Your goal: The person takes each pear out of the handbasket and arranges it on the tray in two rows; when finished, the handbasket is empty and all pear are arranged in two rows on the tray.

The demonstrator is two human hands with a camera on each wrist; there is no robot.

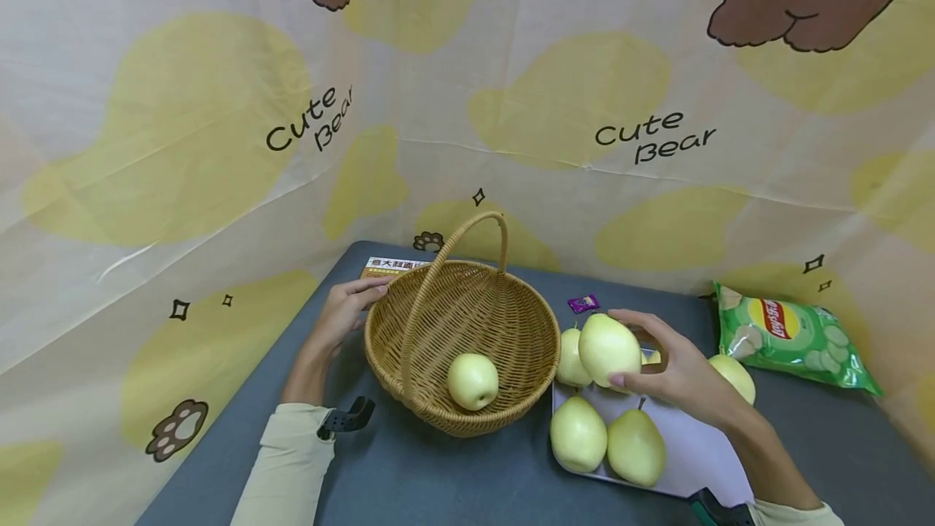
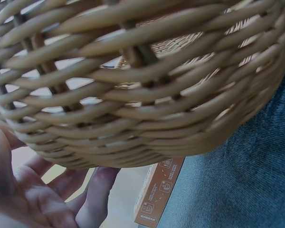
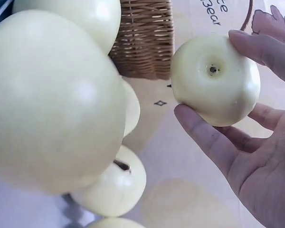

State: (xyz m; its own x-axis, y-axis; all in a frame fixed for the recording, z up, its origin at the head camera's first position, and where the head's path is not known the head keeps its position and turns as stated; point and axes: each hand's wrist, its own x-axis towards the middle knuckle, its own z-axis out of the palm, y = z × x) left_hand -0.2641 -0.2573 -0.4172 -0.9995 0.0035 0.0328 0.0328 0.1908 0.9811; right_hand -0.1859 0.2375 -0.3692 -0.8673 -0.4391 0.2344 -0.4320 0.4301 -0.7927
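Note:
On the grey-blue table stands a wicker basket (image 1: 504, 299) with an arched handle, tilted so that its inside faces me. One pale yellow-green pear (image 1: 473, 381) lies in it. At its left rim my left hand (image 1: 343, 316) holds the basket by the edge, fingers partly hidden behind the weave. My right hand (image 1: 675, 368) pinches another pear (image 1: 609, 349) between thumb and fingers, to the right of the basket; the right wrist view shows this pear's dimpled end (image 3: 213, 70). Beneath it, several pears (image 1: 579, 433) sit on a shallow white tray (image 1: 690, 437).
A green chip bag (image 1: 796, 339) lies at the right back, with a pear (image 1: 733, 378) in front of it. A small purple packet (image 1: 583, 303) is behind the tray. Behind the basket lies an orange-brown box (image 1: 380, 268). A printed cloth (image 1: 555, 185) hangs around the table.

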